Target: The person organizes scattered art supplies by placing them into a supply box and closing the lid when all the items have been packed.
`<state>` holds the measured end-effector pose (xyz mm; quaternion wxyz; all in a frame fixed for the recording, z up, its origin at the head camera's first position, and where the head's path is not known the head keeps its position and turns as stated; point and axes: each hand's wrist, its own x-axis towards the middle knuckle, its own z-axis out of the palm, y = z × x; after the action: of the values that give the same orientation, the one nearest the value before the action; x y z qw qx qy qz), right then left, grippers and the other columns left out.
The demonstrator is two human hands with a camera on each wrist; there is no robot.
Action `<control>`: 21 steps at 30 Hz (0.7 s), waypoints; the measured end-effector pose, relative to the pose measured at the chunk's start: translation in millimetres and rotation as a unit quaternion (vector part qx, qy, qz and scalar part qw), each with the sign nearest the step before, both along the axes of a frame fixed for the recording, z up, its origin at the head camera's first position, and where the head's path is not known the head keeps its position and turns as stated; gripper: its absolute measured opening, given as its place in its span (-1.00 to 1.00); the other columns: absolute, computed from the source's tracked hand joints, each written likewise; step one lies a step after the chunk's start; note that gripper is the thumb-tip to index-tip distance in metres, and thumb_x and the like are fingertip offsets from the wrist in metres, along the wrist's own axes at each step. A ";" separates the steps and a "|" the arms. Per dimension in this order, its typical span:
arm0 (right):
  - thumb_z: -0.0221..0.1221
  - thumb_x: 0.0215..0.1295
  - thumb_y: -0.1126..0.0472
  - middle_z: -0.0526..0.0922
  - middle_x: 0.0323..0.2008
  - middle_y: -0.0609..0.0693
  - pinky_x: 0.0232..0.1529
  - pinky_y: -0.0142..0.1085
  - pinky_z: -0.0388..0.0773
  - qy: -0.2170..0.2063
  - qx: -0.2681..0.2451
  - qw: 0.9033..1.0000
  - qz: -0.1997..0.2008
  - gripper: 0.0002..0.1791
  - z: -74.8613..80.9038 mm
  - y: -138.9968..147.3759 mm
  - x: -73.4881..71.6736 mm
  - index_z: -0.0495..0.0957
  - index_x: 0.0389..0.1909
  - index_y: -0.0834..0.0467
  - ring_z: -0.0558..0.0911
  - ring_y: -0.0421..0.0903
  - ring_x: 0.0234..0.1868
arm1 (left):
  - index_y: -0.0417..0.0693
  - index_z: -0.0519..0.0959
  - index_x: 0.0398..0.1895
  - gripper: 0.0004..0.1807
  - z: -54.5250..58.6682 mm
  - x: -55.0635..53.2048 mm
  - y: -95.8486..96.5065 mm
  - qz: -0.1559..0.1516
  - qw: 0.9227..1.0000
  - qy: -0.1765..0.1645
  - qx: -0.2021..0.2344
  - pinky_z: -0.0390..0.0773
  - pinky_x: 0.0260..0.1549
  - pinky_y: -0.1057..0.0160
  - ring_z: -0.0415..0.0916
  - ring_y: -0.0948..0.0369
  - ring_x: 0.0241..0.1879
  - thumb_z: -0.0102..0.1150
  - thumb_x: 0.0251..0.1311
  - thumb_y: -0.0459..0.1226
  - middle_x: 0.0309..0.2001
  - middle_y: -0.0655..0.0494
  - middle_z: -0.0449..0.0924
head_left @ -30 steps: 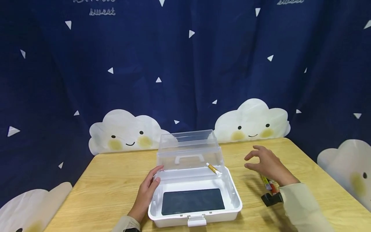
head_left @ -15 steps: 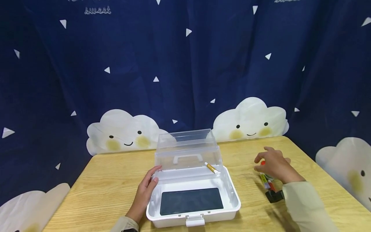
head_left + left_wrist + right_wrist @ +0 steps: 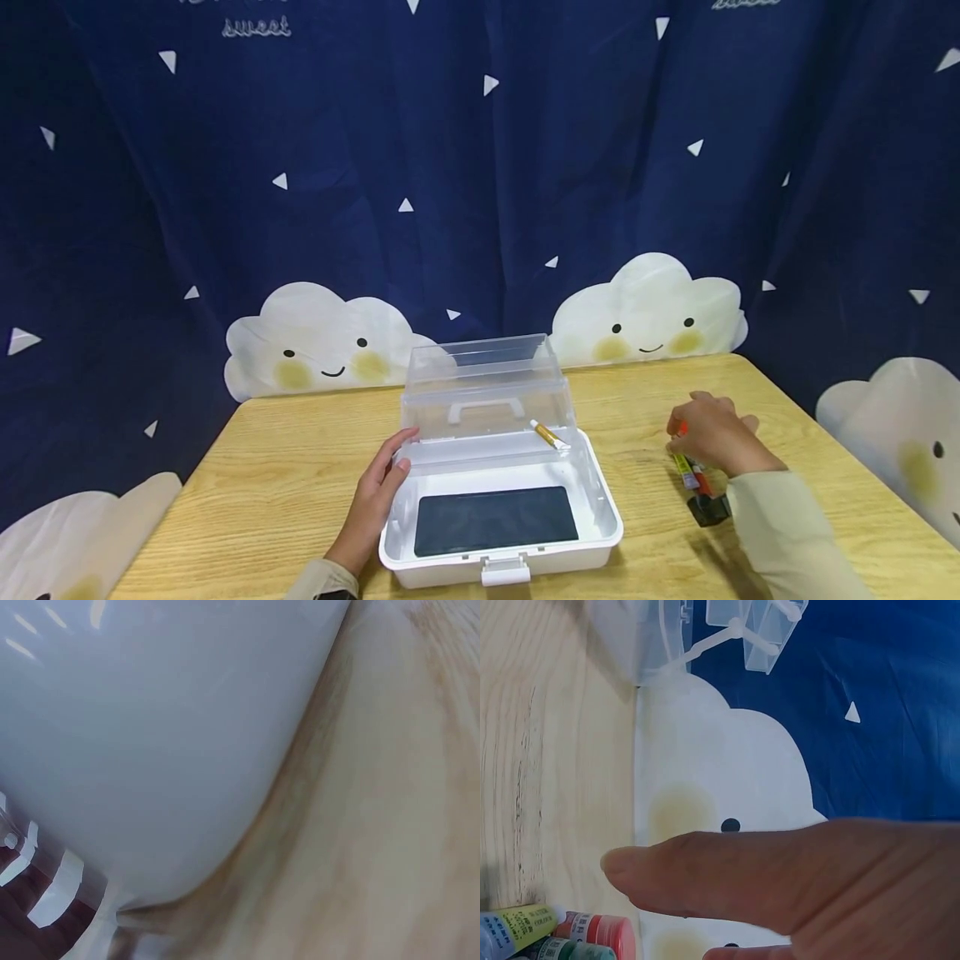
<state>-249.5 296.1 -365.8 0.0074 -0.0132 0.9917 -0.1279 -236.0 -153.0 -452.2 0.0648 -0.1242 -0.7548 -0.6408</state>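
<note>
My left hand (image 3: 375, 500) rests against the left side of a white plastic box (image 3: 611, 533), its thumb near the rim. The clear lid (image 3: 480, 367) stands raised behind. A gold paint tube (image 3: 550, 435) with a white cap lies at the back right of the box. To the right, my right hand (image 3: 716, 433) hovers with bent fingers over a small group of paint tubes. Among them, the right wrist view has a yellow tube (image 3: 529, 926), a red one (image 3: 615, 934) and a green one (image 3: 570, 949), apart from the thumb (image 3: 697, 874).
A dark rectangular panel (image 3: 495, 521) covers much of the box floor. At the front is a white latch (image 3: 506, 571). A blue curtain (image 3: 450, 167) with clouds hangs behind the wooden table (image 3: 300, 467). A black object (image 3: 708, 510) shows below the right wrist.
My right hand has moved right and down onto the group of tubes, its thumb and fingers drawing closer together. The left hand stays at the box. The view shifted slightly.
</note>
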 end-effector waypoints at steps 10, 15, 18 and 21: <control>0.40 0.03 0.11 0.27 0.18 0.49 -0.23 0.42 0.12 -0.001 -0.004 1.000 -0.006 -0.86 -7.4 5.5 -2.0 0.62 -0.48 0.01 0.29 0.47 -0.02 | 0.30 0.36 0.31 -0.60 -1.1 0.1 0.5 0.005 1.000 -0.001 0.002 0.32 0.13 0.41 0.30 0.17 0.28 -0.09 0.44 -0.18 0.30 0.14 0.39; 0.40 0.02 0.16 0.42 -0.03 0.35 -0.21 0.44 0.07 -0.001 -0.019 1.000 -0.008 -0.88 -11.9 7.1 -2.3 0.62 -0.50 0.03 0.32 0.36 -0.11 | 0.27 0.36 0.32 -0.59 -0.8 0.1 0.8 0.007 1.000 0.000 -0.004 0.32 0.14 0.40 0.30 0.14 0.29 -0.10 0.45 -0.17 0.31 0.11 0.37; 0.38 0.02 0.22 0.43 -0.22 0.19 -0.22 0.41 0.04 -0.006 -0.031 0.999 -0.007 -0.88 -14.6 8.5 -1.9 0.60 -0.53 0.04 0.31 0.26 -0.19 | 0.23 0.36 0.33 -0.59 -0.8 -0.1 0.8 0.005 1.000 0.005 -0.006 0.32 0.14 0.39 0.30 0.10 0.29 -0.09 0.45 -0.17 0.32 0.07 0.36; 0.35 0.00 0.27 0.37 -0.35 0.08 -0.25 0.33 0.02 -0.008 -0.039 0.999 -0.006 -0.84 -17.9 9.8 -1.8 0.55 -0.61 0.04 0.27 0.20 -0.24 | 0.20 0.36 0.33 -0.59 -0.6 -0.4 0.5 0.003 1.000 0.010 -0.009 0.30 0.15 0.40 0.28 0.08 0.30 -0.09 0.45 -0.17 0.32 0.05 0.35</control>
<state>-251.2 305.9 -383.7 0.0139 -0.0070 0.9859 -0.1663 -236.4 -152.5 -452.9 0.0734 -0.1290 -0.7602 -0.6325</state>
